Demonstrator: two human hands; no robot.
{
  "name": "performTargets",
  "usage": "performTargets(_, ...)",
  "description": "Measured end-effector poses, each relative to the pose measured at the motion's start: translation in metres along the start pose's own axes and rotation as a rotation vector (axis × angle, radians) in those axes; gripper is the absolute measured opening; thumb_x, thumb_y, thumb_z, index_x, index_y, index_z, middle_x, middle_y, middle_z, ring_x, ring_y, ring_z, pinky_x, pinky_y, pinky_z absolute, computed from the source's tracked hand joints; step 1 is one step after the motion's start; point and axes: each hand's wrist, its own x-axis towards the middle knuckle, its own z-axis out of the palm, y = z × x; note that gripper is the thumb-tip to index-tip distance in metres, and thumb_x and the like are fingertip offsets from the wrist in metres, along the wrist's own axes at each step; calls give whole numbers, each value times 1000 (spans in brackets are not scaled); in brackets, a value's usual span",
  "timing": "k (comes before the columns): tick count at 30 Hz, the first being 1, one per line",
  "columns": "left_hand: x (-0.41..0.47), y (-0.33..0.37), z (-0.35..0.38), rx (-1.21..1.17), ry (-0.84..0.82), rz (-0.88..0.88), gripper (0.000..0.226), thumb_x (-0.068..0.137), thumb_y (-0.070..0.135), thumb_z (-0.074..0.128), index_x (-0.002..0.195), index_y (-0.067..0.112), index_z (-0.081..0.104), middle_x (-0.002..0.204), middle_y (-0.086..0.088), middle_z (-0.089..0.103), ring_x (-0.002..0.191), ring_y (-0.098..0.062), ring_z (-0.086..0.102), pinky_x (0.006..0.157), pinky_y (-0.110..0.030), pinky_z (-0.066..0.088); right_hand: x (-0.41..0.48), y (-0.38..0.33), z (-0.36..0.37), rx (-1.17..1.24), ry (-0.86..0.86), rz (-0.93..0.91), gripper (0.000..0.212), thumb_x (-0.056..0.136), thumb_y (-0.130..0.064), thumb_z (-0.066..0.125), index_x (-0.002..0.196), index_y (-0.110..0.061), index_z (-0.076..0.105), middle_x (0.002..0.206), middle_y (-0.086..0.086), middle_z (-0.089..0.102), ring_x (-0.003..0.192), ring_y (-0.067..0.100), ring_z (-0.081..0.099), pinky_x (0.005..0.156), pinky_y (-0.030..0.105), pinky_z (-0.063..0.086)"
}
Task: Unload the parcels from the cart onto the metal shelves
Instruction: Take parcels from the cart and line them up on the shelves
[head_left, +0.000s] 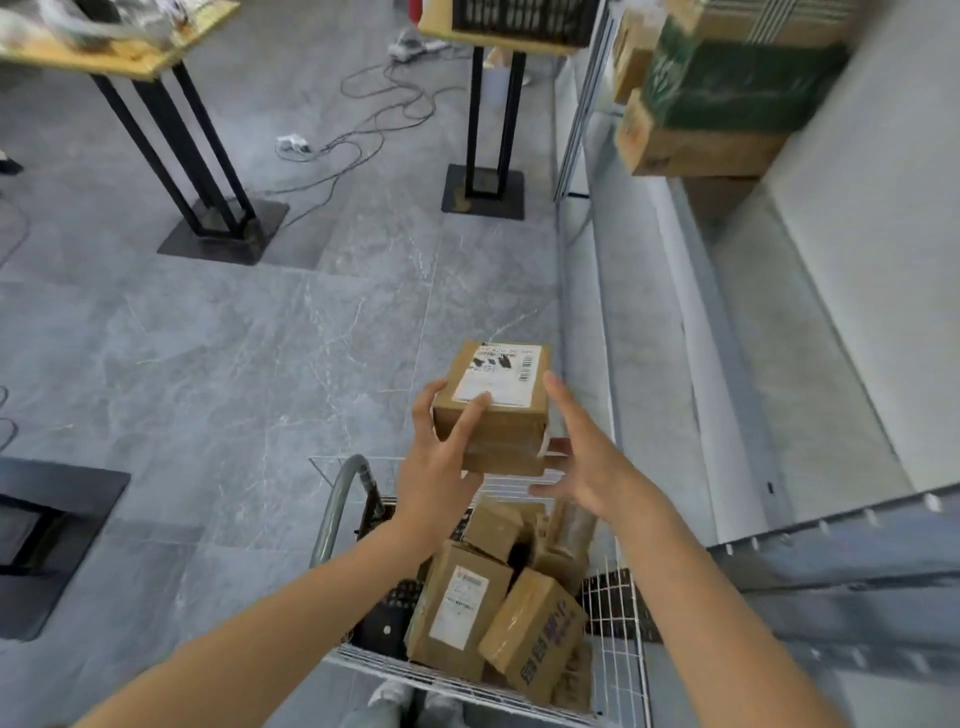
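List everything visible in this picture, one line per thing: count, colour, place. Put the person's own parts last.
held parcel: 1, brown with white label, above the cart
parcels in cart: several, brown, heaped in the basket
cart: 1, white wire, grey handle, bottom centre
metal shelves: several levels, grey, right side
shelved boxes: several, brown and green, upper right
tables: 2, wooden tops, black legs, top left and top centre
crate: 1, black, on the centre table
cables: several, dark, on the floor
floor: grey tiles
left hand: 1, grips the held parcel
right hand: 1, open, beside the held parcel
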Motion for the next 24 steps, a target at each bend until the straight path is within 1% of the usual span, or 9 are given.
performTargets(2,9,9,-5,-3,10,121,95,63,-7,77,136,33,32,145,-8,12,117,-35,49,60,-29,58,-17,-11,-4,23,-3,-16,77,66,-73,63,133,-44,40,128,7,54,114,33,56,86,55,53)
performTargets(5,20,18,-9,-54,2,275,95,63,-8,77,137,33,33,145,-11,13,122,-34,42,61,-37,60,-35,-18,-6,84,46,-112,54,85,-39,67,132,-42,40,125,5,55,111,29,57,85,54,55)
performTargets(7,23,24,-12,-112,-51,352,96,66,8,82,140,34,27,147,-10,9,130,-28,33,73,-38,60,-43,-18,-6,143,101,-192,55,87,-26,64,134,-41,40,126,2,56,111,26,57,83,52,56)
performTargets(10,25,38,-26,-316,-167,287,90,78,41,71,144,36,11,153,-3,4,141,-13,16,97,-36,48,-57,-14,-5,201,202,-301,67,87,-22,65,141,-42,32,128,0,57,109,24,58,87,52,55)
performTargets(12,28,49,-42,-524,-281,144,75,86,52,55,144,43,10,153,5,13,140,-9,21,104,-39,43,-68,-8,-2,227,273,-374,71,86,-23,67,143,-44,29,123,-2,62,106,22,62,91,51,54)
performTargets(15,39,63,-67,-761,-488,1,57,92,46,48,140,52,18,137,20,40,125,-6,45,100,-33,47,-87,-1,9,233,358,-453,83,74,-31,71,143,-47,28,118,-8,65,103,19,65,91,45,55)
performTargets(17,44,70,-82,-847,-594,-67,50,92,39,47,136,53,27,119,36,45,109,2,54,96,-32,49,-102,5,17,240,403,-495,83,72,-33,70,142,-49,28,120,-7,64,106,19,64,92,44,54)
performTargets(20,41,80,-98,-894,-689,-61,44,97,27,45,137,43,35,112,31,46,85,13,60,79,-21,55,-126,18,30,219,478,-549,73,84,-32,68,141,-52,26,123,-8,62,110,16,62,95,41,52)
performTargets(24,22,96,-109,-922,-832,-4,42,96,19,48,134,35,40,105,22,57,80,5,66,66,-15,53,-159,39,52,7,708,-626,85,88,-32,66,139,-59,5,135,-25,40,118,-11,44,91,10,43)
